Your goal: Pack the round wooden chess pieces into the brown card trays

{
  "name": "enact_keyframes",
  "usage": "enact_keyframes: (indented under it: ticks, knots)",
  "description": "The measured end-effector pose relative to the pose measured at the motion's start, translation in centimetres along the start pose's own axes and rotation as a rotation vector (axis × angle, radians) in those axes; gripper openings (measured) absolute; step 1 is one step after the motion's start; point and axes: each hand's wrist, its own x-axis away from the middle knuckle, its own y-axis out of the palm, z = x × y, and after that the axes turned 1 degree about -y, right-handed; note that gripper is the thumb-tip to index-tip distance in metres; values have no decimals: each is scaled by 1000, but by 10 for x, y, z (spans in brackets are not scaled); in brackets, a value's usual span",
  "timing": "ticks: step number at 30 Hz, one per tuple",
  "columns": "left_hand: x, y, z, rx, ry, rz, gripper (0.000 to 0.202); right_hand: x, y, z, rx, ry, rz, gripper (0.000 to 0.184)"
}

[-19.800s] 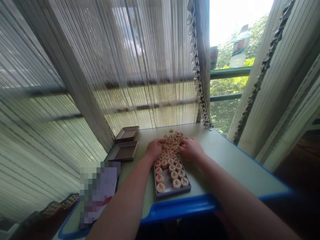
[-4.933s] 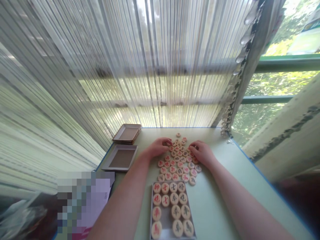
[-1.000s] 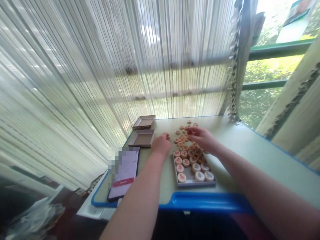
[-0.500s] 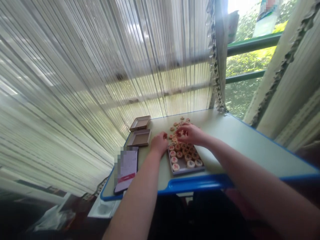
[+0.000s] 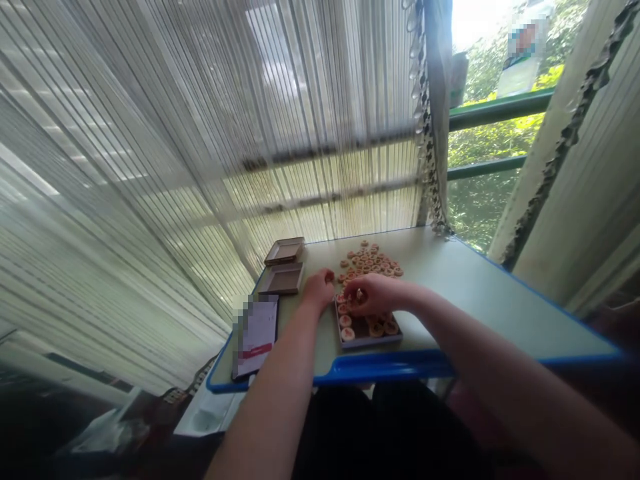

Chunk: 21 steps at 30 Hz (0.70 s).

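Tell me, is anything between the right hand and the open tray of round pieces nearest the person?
Nothing visible: the right hand is over the tray itself, though it hides what lies beneath. The left hand is off to the left; loose pieces lie beyond the tray's far edge.

Two hands [image 5: 319,288] [image 5: 376,293], one bottle [image 5: 518,75], one part-filled tray [image 5: 371,342], dozens of pieces [image 5: 373,261] show.

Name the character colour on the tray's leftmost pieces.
Red on the leftmost pieces, clearest in the head view.
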Motion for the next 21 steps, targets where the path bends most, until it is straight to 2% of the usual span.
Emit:
enact_keyframes:
  ticks: [11, 21]
  knots:
    - [0, -1, 0, -2, 12, -7, 33, -1, 3, 0, 120, -8, 2, 25]
    - [1, -1, 2, -20, 19, -6, 32, -2, 5, 1, 132, -35, -8, 24]
